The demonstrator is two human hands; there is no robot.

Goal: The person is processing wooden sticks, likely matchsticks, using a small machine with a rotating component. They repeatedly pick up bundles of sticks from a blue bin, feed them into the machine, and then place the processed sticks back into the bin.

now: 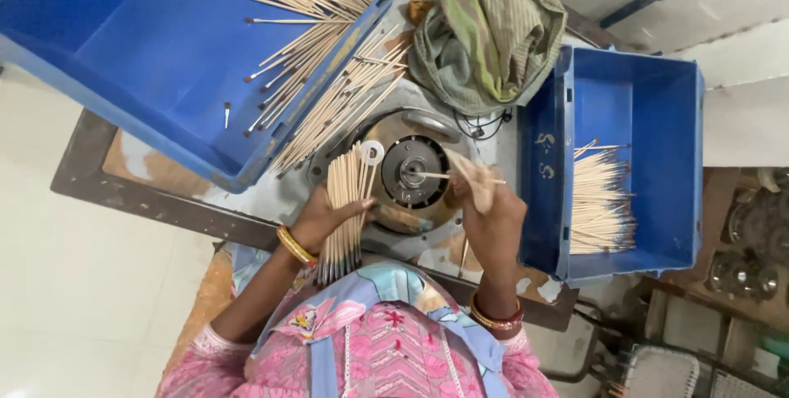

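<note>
My left hand grips a thick bundle of thin wooden sticks, held upright over the near edge of a round metal machine head. My right hand pinches a few sticks; one of them points left into the centre hole of the machine head. A small white ring lies on the machine beside the bundle's far end.
A large blue crate at the left holds several dark-tipped sticks, and more spill over its rim. A smaller blue crate at the right holds a pile of plain sticks. A green cloth lies behind the machine.
</note>
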